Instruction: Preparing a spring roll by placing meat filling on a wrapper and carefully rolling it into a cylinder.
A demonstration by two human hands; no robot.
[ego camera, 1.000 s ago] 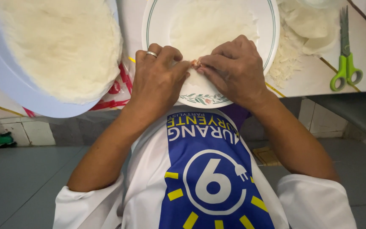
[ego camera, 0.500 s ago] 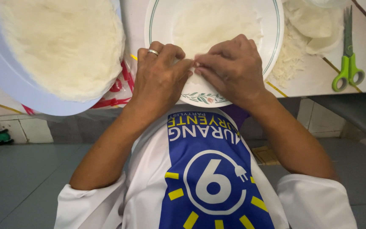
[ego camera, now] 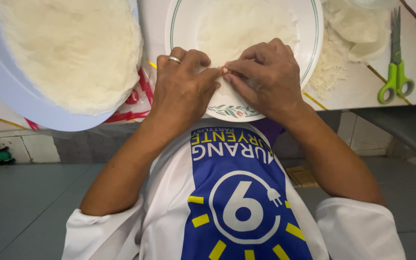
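Holding wrapper (ego camera: 246,29) on plate (ego camera: 184,24), both hands pinching

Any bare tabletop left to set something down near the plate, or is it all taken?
Bare patches: a narrow tabletop strip between the blue tray and the white plate; a patch between the wrapper scraps and green scissors. Crowded: plate's near rim, where left hand and right hand pinch a wrapper.
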